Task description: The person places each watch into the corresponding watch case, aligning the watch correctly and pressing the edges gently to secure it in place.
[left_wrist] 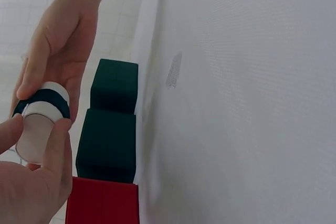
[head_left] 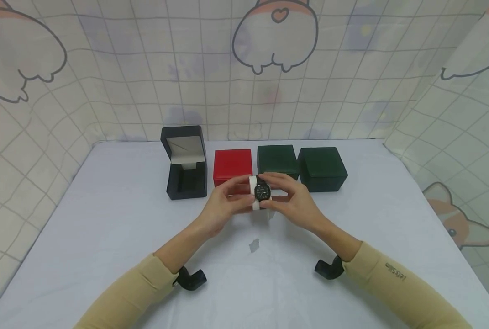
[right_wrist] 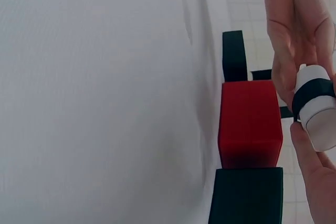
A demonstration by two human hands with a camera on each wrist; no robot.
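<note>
A black wristwatch [head_left: 262, 192], its square-looking dark dial facing up, is wrapped around a white watch cushion [left_wrist: 38, 137]. Both hands hold this pair above the table, just in front of the boxes. From the left side, my left hand [head_left: 221, 204] grips the cushion's end between thumb and fingers. On the opposite side my right hand [head_left: 297, 202] pinches the watch and cushion, thumb near the lower strap and fingers over the top. Each wrist view shows the dark strap [right_wrist: 313, 91] around the cushion, with the watch face hidden.
At the back left stands a black watch box [head_left: 186, 180] with its lid raised. Beside it in a row are a closed red box [head_left: 233, 163], a dark green box [head_left: 278, 157] and another green box [head_left: 323, 167]. A small grey patch [head_left: 254, 245] marks the white tablecloth [head_left: 244, 292].
</note>
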